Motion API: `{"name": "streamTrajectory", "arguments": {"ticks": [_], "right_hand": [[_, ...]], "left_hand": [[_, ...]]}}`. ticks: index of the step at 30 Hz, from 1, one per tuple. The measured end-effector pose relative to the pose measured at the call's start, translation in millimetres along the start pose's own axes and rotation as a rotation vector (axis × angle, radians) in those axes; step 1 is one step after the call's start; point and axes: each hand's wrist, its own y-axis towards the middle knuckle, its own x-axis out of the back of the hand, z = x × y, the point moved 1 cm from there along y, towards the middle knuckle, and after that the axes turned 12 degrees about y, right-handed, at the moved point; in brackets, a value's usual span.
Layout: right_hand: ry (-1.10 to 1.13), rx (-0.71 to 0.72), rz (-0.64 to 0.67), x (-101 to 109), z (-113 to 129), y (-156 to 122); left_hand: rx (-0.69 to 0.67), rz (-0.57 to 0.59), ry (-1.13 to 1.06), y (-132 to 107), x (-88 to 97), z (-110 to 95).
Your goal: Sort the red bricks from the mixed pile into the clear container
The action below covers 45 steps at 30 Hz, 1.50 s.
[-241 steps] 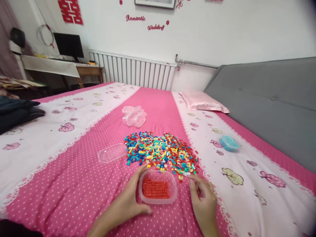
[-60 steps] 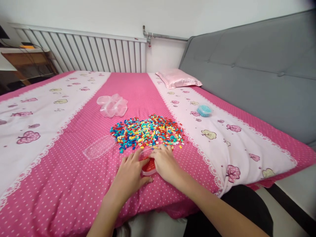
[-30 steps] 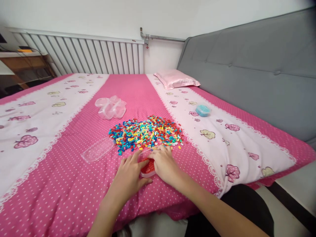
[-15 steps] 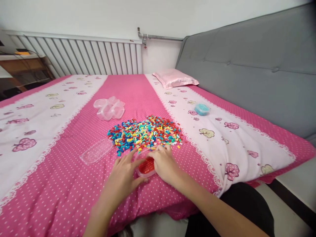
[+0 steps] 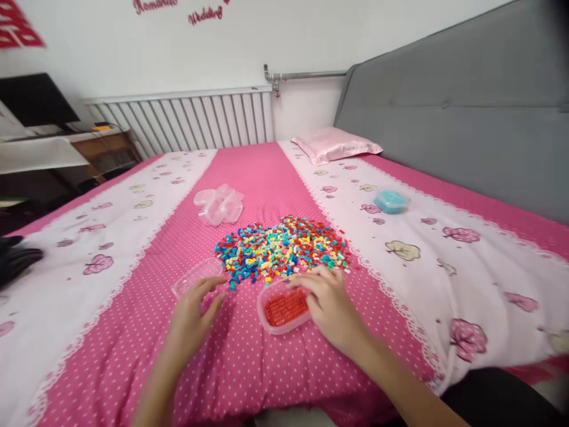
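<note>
A clear plastic box stands on the bed near its front edge, with small red bricks packed in rows inside. My right hand curls over the box's right side, its fingers on the far rim and its thumb bent over the bricks. Whether anything small is between the fingertips cannot be made out. My left hand is apart from the box, thumb and fingers spread and nothing in them. Its fingertips are closest to a clear lid lying flat, partly hidden by that hand. Behind lies a pile of multicoloured small bricks.
Several clear containers lie beyond the pile on the left. A closed box with light-blue contents stands at the right. A pink pillow rests by the grey headboard. Something black sits at the left edge.
My left hand has left the box and moved leftward to the lid. My right hand has drawn back, uncovering more red bricks. The camera has tilted up and turned left.
</note>
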Motion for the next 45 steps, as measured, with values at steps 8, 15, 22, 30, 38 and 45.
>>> {"name": "streamTrajectory", "arguments": {"ticks": [8, 15, 22, 30, 38, 45], "right_hand": [[0.233, 0.127, -0.342, 19, -54, -28], [0.267, 0.137, -0.361, 25, -57, -24], [0.269, 0.169, -0.339, 24, -51, -25], [0.297, 0.149, -0.301, 20, -52, -24], [0.292, 0.156, -0.291, 19, -54, -23], [0.266, 0.188, -0.293, 21, -52, -22]], "left_hand": [[0.042, -0.073, 0.222, 31, -37.7, -3], [-0.059, -0.04, 0.268, 39, -62.6, -44], [-0.13, -0.012, 0.265, 45, -56.4, -51], [-0.273, 0.137, 0.219, 75, -62.0, -69], [-0.166, 0.071, 0.173, 73, -59.8, -69], [-0.103, 0.005, 0.051, 69, -35.8, -62]]}}
